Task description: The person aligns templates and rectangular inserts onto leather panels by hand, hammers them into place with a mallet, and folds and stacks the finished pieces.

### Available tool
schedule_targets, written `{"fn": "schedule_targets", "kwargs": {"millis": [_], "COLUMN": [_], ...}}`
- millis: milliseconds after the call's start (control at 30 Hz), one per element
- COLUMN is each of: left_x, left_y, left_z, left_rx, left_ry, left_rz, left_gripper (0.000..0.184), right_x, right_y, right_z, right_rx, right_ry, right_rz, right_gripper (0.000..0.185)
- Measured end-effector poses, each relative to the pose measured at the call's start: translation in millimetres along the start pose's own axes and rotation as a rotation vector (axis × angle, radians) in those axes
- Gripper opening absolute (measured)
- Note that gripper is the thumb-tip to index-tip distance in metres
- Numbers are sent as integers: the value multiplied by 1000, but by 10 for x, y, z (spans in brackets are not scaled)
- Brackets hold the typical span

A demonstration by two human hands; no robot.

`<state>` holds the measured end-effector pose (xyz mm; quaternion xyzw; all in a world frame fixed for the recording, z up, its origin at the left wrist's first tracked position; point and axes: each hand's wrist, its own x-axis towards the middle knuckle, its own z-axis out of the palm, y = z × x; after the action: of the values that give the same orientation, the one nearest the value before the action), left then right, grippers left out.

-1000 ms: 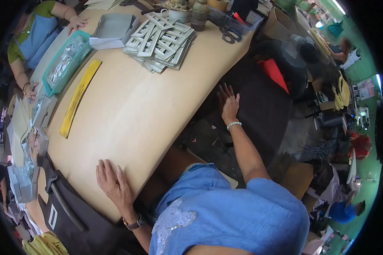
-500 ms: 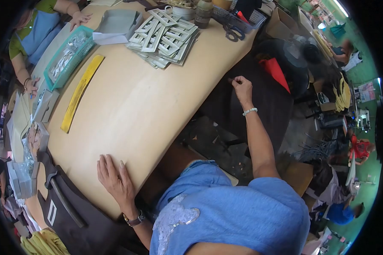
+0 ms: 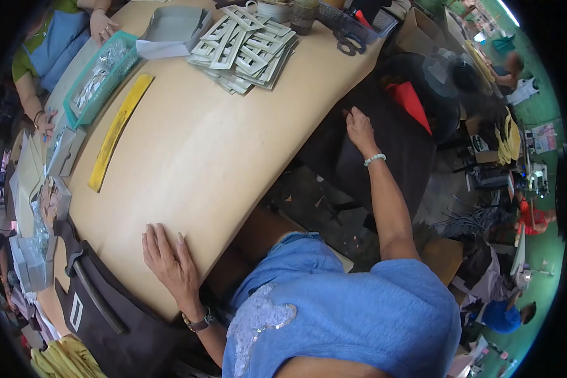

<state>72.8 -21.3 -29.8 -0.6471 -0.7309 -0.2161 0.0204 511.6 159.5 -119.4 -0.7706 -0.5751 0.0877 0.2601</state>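
Note:
My left hand (image 3: 171, 261) rests flat on the beige tabletop (image 3: 189, 145) near its front edge, fingers spread, holding nothing. At the right, my right hand (image 3: 361, 129) is closed in a pinch on the dark cloth (image 3: 384, 157) that lies beside the table's right edge. A yellow strip (image 3: 121, 131) lies on the left part of the table. Farther back sits a pile of pale flat frames (image 3: 244, 50), stacked loosely.
A teal basket (image 3: 101, 79), a grey box (image 3: 173, 30) and dark scissors (image 3: 348, 43) are at the back. Dark pieces with a strap (image 3: 97, 296) hang at the lower left. A co-worker's hands (image 3: 103, 25) are at the upper left. Red cloth (image 3: 411, 106) is at the right.
My right hand, open a second ago, has closed on the dark cloth and shifted slightly right and up. My left hand has stayed flat on the table. The view has shifted slightly.

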Motion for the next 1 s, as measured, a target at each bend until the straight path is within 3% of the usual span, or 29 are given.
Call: {"fn": "schedule_targets", "kwargs": {"millis": [67,267,367,567,867,1000], "left_x": [-3,6,4,6,11,9], "left_y": [0,23,25,31,39,29], "left_z": [1,-9,-12,-16,-20,-12], "left_rx": [-2,15,15,12,17,23], "left_ry": [0,-7,-9,-12,-5,-8], "left_rz": [4,-6,-4,-4,5,2], "left_gripper": [43,43,44,44,44,44], "right_x": [25,23,43,59,135,114], "right_y": [58,-58,162,219,83,38], "right_z": [29,-194,-7,108,-102,-193], "right_rx": [3,32,-9,42,68,75], "right_ry": [30,-198,-161,-98,-48,-126], "right_rz": [-32,140,-60,-143,25,-52], "right_gripper": [25,22,20,20,30,35]}}
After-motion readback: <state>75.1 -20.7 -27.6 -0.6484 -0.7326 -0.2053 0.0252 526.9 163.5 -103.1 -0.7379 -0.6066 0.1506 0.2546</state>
